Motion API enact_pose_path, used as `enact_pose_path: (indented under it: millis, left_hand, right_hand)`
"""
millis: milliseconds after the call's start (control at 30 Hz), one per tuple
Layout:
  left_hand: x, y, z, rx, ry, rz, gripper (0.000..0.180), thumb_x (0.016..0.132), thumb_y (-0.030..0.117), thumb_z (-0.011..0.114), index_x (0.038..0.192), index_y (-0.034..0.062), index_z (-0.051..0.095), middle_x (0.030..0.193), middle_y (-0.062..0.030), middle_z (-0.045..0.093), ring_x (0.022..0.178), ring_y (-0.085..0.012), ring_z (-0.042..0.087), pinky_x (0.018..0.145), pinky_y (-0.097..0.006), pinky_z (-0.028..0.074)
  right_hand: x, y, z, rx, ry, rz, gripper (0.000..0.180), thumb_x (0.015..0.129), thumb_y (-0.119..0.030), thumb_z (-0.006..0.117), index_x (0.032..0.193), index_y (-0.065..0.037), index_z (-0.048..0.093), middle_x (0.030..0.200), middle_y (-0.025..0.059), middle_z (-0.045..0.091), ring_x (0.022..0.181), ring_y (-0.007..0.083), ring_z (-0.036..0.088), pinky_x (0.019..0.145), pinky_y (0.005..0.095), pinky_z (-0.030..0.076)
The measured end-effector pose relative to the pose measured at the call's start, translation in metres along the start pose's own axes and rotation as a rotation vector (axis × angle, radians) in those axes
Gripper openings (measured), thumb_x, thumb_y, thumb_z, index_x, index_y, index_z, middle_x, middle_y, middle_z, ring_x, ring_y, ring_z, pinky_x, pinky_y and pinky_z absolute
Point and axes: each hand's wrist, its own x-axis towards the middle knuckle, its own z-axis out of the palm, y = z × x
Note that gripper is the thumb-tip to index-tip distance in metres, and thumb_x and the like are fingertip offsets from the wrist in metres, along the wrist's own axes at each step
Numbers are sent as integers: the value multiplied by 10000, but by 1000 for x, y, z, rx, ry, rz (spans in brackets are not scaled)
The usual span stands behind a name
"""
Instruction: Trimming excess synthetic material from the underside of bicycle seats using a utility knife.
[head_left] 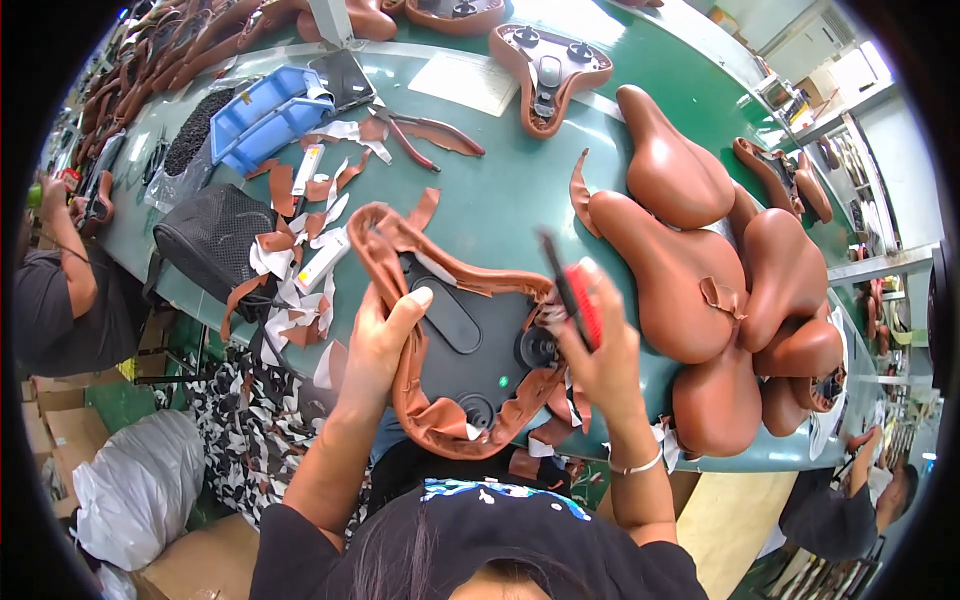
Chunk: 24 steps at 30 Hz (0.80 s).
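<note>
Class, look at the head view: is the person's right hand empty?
No, the right hand grips a red-handled tool over the upturned bicycle saddle.

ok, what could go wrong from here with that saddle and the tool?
1. The right hand holds a red-handled tool at the loose brown cover of the upturned saddle; a slip could cut or tear it.
2. The left hand has its thumb on the black base, close to the tool's working side, so it may get nicked.
3. The finished saddles lie piled near the table edge and could slide off.
</note>
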Motion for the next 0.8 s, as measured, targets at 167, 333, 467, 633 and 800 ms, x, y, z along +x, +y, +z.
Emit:
enact_pose_path:
  millis: [167,333,467,633,800]
  left_hand:
    - [-10,-34,-17,890,416,596,730,695,168,777,1266,-11,359,1181,-195,412,1175,-332,368,1023,-456,291]
    - [13,20,66,1077,-357,1001,330,743,228,707,1012,79,586,980,-72,579,1004,-257,519,840,-393,352]
    - [45,3,73,1054,-412,1000,148,777,206,652,852,87,607,856,-59,610,889,-241,564,764,-395,345]
    - [42,9,78,750,-501,828,114,814,178,580,771,73,590,772,-104,601,769,-279,577,736,-389,330]
    - [49,13,69,501,-574,495,197,869,193,542,813,28,634,742,-56,625,699,-193,559,723,-343,384]
  right_hand:
    - [1,26,-32,413,190,385,447,831,-57,646,1238,10,473,937,42,612,731,80,575,621,224,481]
    - [-7,-22,-11,293,-60,105,549,813,-93,688,1293,-10,434,926,104,650,765,132,616,681,258,504]
    - [-27,2,-37,69,-91,114,584,826,-96,688,1346,-39,428,1024,192,654,814,272,666,701,345,533]
    - [-27,13,-52,-411,-372,-162,530,829,-95,654,1335,-138,503,746,70,622,598,206,622,486,318,478]
    - [-53,-3,-33,-539,-291,-84,567,830,-156,644,1369,-166,469,603,56,513,451,215,539,399,354,405]
